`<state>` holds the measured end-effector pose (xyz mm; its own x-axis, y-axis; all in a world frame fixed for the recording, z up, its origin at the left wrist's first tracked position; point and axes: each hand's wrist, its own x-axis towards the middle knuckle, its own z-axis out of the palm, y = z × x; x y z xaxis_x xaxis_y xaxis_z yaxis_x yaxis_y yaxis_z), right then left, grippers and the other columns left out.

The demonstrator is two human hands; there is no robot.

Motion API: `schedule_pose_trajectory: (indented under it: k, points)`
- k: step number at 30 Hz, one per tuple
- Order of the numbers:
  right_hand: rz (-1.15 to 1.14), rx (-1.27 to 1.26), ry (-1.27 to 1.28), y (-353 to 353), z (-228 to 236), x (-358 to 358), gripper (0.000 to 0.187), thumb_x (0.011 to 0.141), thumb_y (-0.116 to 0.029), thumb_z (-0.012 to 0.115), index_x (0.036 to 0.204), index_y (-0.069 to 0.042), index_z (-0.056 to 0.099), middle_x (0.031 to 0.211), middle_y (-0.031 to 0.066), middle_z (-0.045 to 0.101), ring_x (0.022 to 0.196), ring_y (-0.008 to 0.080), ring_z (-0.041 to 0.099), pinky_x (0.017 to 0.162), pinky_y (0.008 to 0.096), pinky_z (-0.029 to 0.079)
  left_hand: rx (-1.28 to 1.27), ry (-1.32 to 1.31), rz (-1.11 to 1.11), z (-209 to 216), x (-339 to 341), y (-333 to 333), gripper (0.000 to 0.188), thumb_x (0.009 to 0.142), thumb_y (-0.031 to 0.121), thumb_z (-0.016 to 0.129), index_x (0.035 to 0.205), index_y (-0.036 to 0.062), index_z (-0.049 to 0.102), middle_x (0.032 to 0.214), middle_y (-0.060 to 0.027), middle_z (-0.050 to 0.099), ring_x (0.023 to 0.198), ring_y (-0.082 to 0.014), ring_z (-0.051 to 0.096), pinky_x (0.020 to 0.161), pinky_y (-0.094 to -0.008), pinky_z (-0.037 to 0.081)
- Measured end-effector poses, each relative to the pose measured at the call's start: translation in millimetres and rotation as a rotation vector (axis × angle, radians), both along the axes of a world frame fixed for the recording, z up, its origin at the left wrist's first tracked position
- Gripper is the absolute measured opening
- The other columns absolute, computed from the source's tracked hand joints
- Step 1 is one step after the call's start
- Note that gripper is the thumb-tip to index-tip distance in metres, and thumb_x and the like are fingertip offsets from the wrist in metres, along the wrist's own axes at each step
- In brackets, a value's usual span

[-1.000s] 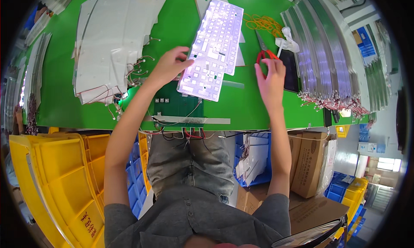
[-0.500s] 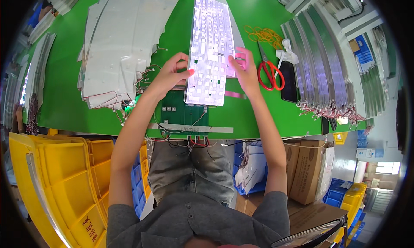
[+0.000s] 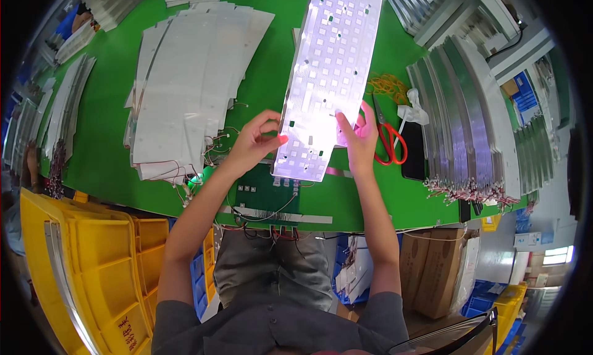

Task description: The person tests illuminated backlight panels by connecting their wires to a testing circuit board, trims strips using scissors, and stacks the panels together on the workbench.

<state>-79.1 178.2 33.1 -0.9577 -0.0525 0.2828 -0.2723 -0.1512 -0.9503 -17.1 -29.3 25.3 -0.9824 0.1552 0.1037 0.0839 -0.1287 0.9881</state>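
Toward the right edge of the worktop [image 3: 102, 160], red-handled scissors [image 3: 383, 125] are laid between yellow bands [image 3: 389, 86] and a dark flat object [image 3: 414, 158], near a crumpled white wad [image 3: 416, 113], while yellow crates [image 3: 92, 256] and cardboard boxes [image 3: 440, 278] are placed below the near edge's left and right ends.

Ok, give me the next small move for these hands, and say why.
I'd likely have the right hand ease its thumb outward toward the rim of the lit panel, since that thumb seems to lie over the glowing face, while the left hand holds near the opposite edge.
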Motion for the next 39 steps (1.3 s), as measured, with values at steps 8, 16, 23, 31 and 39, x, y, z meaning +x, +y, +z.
schedule_pose_trajectory:
  k: [8, 16, 23, 31, 39]
  points:
    - [-0.031, 0.067, 0.046, 10, 3, 5, 0.028, 0.089, -0.01, 0.055, 0.111, 0.007, 0.052, 0.09, 0.0044, 0.061, 0.075, 0.004, 0.054, 0.064, 0.0186, 0.043, 0.03, -0.002, 0.023, 1, 1, 2, 0.027, 0.083, 0.0, 0.059, 0.106, 0.0051, 0.046, 0.091, -0.0013, 0.063, 0.072, -0.0036, 0.055, 0.06, -0.0164, 0.043]
    - [-0.13, 0.108, 0.044, 19, -12, -3, 0.025, 0.092, -0.017, 0.052, 0.099, 0.006, 0.059, 0.064, -0.0072, 0.043, 0.056, 0.0011, 0.035, 0.048, 0.0181, 0.025, 0.056, -0.009, 0.014, 0, 2, 3, 0.026, 0.082, -0.001, 0.059, 0.104, 0.0045, 0.046, 0.089, 0.0006, 0.062, 0.072, -0.0024, 0.053, 0.062, -0.0163, 0.042]
    - [-0.187, -0.102, -0.053, 16, 3, 0, 0.024, 0.094, -0.019, 0.047, 0.091, 0.003, 0.058, 0.068, 0.0, 0.055, 0.059, 0.0065, 0.05, 0.056, 0.0207, 0.043, 0.039, 0.016, 0.019, -3, 1, 0, 0.025, 0.082, -0.002, 0.058, 0.103, 0.0049, 0.047, 0.08, 0.0037, 0.056, 0.073, -0.0018, 0.05, 0.064, -0.016, 0.041]
    - [-0.151, -0.083, 0.089, 23, -1, -1, 0.026, 0.094, -0.019, 0.045, 0.089, 0.004, 0.056, 0.077, 0.0064, 0.059, 0.064, 0.0112, 0.056, 0.061, 0.0245, 0.048, 0.05, 0.013, 0.031, 0, 0, 2, 0.024, 0.082, -0.002, 0.058, 0.102, 0.0046, 0.047, 0.08, 0.0036, 0.056, 0.075, -0.0022, 0.05, 0.066, -0.0175, 0.041]
    - [-0.193, -0.006, 0.097, 23, -6, -2, 0.025, 0.094, -0.02, 0.046, 0.09, 0.003, 0.057, 0.081, 0.006, 0.061, 0.07, 0.0102, 0.056, 0.064, 0.024, 0.046, 0.036, -0.058, 0.019, -5, -3, -1, 0.025, 0.082, 0.0, 0.058, 0.104, 0.0047, 0.047, 0.088, 0.0006, 0.062, 0.079, -0.0042, 0.054, 0.068, -0.0185, 0.044]
